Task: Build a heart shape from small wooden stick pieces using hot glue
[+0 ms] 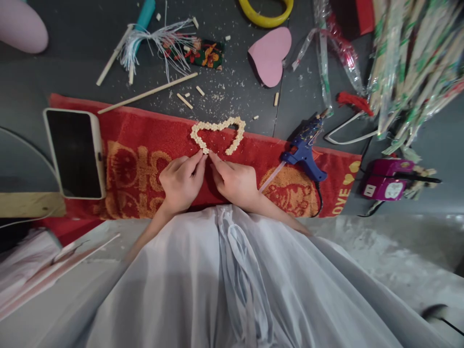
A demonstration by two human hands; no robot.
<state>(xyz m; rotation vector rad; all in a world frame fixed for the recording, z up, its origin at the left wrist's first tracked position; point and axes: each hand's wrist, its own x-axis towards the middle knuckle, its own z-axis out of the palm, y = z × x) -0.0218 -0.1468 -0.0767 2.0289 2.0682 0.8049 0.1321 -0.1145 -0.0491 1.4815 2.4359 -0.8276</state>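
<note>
A heart-shaped outline of small cream-coloured bits [216, 126] lies at the upper edge of a red towel [217, 188], with a gap at its lower side. My left hand [184, 176] pinches the lower left end of this outline between thumb and finger. Just beside it, my right hand [234, 179] is closed too, its fingertips meeting at the same end. The exact spot between the fingertips is partly hidden. Right of my right hand, a blue glue gun [304, 154] with a clear glue stick rests on the towel.
A phone [75, 154] lies on the towel's left. Beyond are a pink heart [271, 55], thin wooden sticks [148, 93], yellow scissor-like handle [266, 17] and white fringe [155, 43]. Wrapped sticks [409, 63] and a purple plug adapter [387, 180] occupy the right side.
</note>
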